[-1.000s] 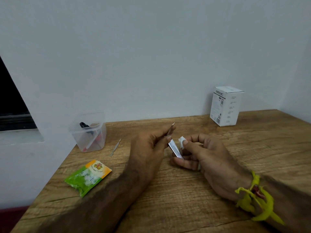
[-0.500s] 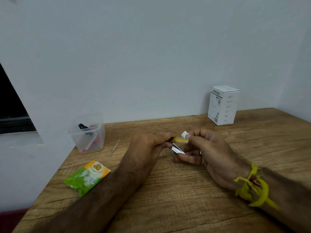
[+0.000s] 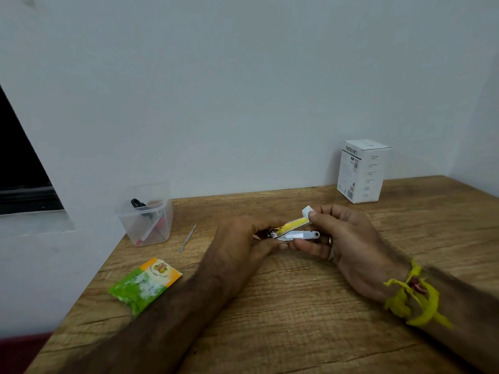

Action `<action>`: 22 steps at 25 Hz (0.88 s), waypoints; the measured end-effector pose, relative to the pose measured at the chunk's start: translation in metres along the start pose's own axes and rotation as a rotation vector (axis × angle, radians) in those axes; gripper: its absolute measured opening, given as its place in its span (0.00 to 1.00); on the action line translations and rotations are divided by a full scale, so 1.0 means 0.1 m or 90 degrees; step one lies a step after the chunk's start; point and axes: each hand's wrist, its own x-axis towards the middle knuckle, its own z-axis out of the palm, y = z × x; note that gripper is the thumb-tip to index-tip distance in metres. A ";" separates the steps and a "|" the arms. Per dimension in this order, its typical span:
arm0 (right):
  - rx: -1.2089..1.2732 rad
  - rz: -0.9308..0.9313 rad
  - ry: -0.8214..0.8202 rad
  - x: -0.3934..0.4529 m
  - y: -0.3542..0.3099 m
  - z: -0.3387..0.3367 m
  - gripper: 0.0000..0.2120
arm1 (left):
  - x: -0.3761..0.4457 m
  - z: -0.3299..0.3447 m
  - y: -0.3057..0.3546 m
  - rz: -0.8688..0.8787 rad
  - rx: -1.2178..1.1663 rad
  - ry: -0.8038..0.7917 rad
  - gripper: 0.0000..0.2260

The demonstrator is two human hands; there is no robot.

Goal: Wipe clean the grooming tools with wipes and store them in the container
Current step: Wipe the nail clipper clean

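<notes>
i see my left hand gripping the nail clipper by its left end above the table; its long axis runs left-right, yellow lever tilted up rightward. my right hand pinches a wipe at the lever tip.

one container, one box, one sachet

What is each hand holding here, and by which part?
The left hand grips the silver nail clipper with a yellow lever at its hinge end. The right hand pinches a small white wipe against the lever's tip.
</notes>
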 end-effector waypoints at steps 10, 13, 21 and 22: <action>-0.036 -0.080 0.020 -0.03 0.05 0.05 0.09 | -0.03 0.00 0.07 0.007 0.006 0.043 0.14; -0.003 -0.031 0.041 0.00 0.03 0.04 0.06 | -0.03 0.00 0.08 0.050 0.064 0.035 0.12; -0.118 -0.083 0.008 -0.04 0.07 0.05 0.08 | -0.05 0.02 0.10 0.015 0.024 0.060 0.15; -0.107 -0.081 0.010 -0.03 0.08 0.05 0.08 | -0.05 0.03 0.11 -0.033 -0.040 0.080 0.17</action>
